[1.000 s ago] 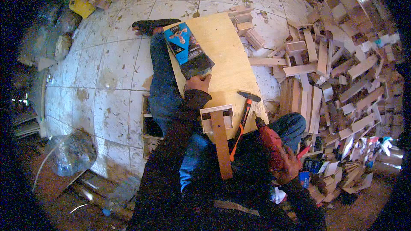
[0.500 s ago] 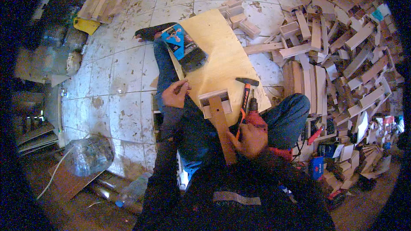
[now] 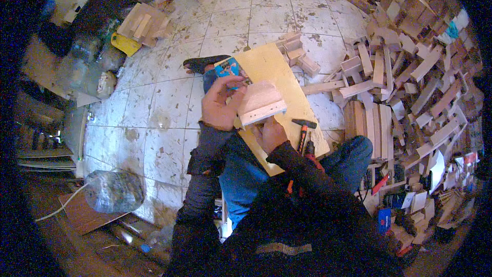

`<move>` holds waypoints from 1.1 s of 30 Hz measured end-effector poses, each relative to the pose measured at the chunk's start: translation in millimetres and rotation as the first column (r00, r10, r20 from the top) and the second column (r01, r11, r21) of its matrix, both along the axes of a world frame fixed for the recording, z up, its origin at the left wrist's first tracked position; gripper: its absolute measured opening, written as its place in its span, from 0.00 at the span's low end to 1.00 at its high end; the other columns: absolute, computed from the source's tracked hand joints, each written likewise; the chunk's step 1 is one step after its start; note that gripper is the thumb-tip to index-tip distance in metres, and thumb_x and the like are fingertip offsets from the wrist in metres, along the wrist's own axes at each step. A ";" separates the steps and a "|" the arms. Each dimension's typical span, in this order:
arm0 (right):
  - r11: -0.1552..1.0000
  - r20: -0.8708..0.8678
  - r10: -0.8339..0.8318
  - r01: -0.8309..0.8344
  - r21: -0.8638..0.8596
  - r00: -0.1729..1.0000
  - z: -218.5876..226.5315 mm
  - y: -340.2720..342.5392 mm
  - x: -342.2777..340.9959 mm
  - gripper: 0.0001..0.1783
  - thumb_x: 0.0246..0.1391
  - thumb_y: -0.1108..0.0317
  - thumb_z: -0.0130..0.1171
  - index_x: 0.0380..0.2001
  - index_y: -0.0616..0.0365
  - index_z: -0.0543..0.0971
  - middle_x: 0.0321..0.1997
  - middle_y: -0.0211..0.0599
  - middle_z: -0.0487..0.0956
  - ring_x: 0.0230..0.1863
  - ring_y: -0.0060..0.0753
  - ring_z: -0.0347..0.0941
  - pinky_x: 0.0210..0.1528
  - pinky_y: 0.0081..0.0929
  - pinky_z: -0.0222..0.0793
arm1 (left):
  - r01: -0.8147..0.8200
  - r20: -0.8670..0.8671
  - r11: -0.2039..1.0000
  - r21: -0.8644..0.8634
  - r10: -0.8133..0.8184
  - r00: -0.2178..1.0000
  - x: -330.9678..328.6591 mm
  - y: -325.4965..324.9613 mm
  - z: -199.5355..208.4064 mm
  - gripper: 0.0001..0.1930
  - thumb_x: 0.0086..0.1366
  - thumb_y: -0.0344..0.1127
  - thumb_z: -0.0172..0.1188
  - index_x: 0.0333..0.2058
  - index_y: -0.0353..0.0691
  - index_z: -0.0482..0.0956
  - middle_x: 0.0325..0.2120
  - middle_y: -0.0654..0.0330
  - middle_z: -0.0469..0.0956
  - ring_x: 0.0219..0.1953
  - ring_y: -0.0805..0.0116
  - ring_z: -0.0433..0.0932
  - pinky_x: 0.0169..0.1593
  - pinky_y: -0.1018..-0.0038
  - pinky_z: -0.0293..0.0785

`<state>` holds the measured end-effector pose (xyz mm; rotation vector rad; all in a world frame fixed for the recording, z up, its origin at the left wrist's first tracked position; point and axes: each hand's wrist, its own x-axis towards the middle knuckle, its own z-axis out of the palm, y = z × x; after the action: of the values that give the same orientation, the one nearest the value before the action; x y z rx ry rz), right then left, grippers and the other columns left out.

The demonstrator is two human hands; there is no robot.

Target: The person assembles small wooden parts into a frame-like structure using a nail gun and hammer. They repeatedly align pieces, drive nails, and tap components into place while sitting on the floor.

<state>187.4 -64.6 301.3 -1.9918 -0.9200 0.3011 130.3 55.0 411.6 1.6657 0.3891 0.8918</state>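
Note:
A small wooden box (image 3: 261, 103) with a strip fixed to it is lifted above the yellowish board (image 3: 302, 103) over my lap, tilted so that a row of small dark holes shows along its edge. My right hand (image 3: 271, 134) is closed at its near side and holds it; the strip is hidden. My left hand (image 3: 220, 105) is beside the box's left end, thumb and fingertips pinched together; what they hold, if anything, is too small to tell. A hammer (image 3: 304, 129) with an orange and black handle and a red drill (image 3: 311, 153) lie to the right.
A blue and black package (image 3: 228, 67) lies on the board's far left, partly behind my left hand. Several wooden boxes (image 3: 297, 54) stand beyond the board. A large pile of wooden pieces (image 3: 379, 66) fills the right side. A plastic-wrapped bundle (image 3: 114, 190) sits at the lower left.
My right hand has left the hammer and drill and raised the wooden box, turning it over. My left hand has moved up and in toward the box. The view has shifted.

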 end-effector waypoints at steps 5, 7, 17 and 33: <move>0.989 0.197 0.064 -0.088 0.116 0.978 -30.6 -14.8 5.0 0.27 0.52 0.56 0.57 0.47 0.67 0.65 0.41 0.61 0.74 0.38 0.57 0.74 0.37 0.44 0.72 | 0.072 -0.150 0.995 -0.063 -0.081 0.985 -5.9 -8.8 -13.0 0.11 0.57 0.25 0.62 0.40 0.35 0.76 0.35 0.57 0.80 0.37 0.71 0.79 0.42 0.76 0.75; 0.960 0.363 0.022 0.083 -0.269 0.932 -56.0 -47.5 -0.1 0.26 0.52 0.56 0.57 0.47 0.65 0.66 0.44 0.61 0.72 0.37 0.58 0.72 0.37 0.45 0.72 | 0.049 -0.205 0.998 -0.024 -0.053 0.977 -8.6 -8.8 -20.1 0.11 0.58 0.26 0.62 0.40 0.35 0.76 0.35 0.57 0.80 0.37 0.72 0.79 0.40 0.77 0.76; 0.688 0.381 -0.383 0.535 -0.490 0.841 -125.7 -82.5 -6.0 0.22 0.52 0.61 0.55 0.47 0.63 0.70 0.39 0.54 0.75 0.31 0.46 0.74 0.31 0.38 0.74 | 0.118 -0.130 0.969 0.219 -0.091 0.987 -15.1 -10.9 -24.9 0.06 0.56 0.24 0.62 0.34 0.33 0.77 0.33 0.57 0.79 0.36 0.69 0.77 0.42 0.74 0.73; 0.984 -0.256 0.159 -0.173 -0.032 0.953 209.1 -112.7 2.4 0.19 0.63 0.59 0.44 0.50 0.61 0.71 0.17 0.43 0.72 0.19 0.41 0.72 0.25 0.35 0.67 | 0.087 -0.052 0.991 0.104 -0.082 0.995 -14.6 -15.5 -24.4 0.18 0.57 0.25 0.62 0.45 0.36 0.68 0.33 0.56 0.80 0.39 0.68 0.80 0.44 0.73 0.73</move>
<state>189.8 -177.3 510.4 -1.8737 -0.9228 0.6663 115.6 39.5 387.1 1.7911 0.3055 0.8232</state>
